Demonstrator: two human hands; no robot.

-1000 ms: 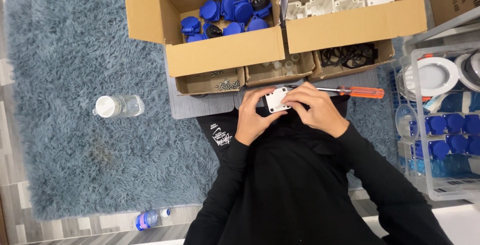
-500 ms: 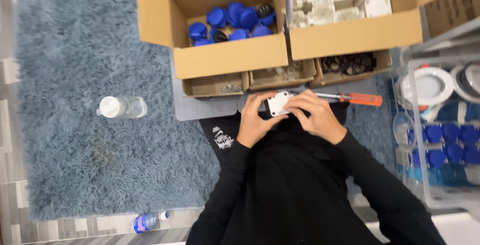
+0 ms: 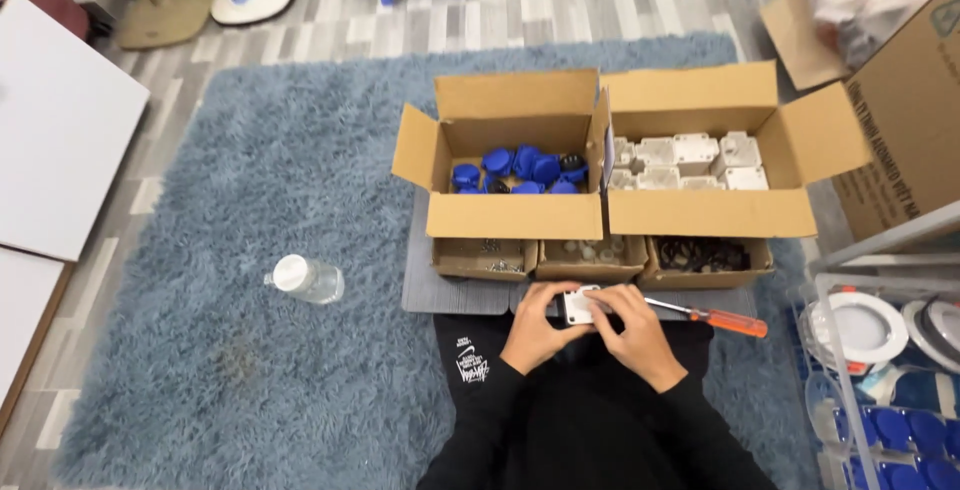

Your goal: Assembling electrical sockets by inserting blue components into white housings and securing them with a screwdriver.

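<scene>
Both hands close around a small white box (image 3: 578, 306) held just above the lap: the left hand (image 3: 537, 327) grips its left side with fingers curled over the top edge, the right hand (image 3: 634, 327) covers its right side, fingertips pressed on it. Just right of the right fingers lies an orange-handled screwdriver (image 3: 710, 316) on a grey board (image 3: 455, 295). Beyond the fingertips sit three small trays (image 3: 590, 260), then two cartons (image 3: 520, 215). A bottle (image 3: 305, 279) lies well left of the left hand on the rug (image 3: 250, 200)
</scene>
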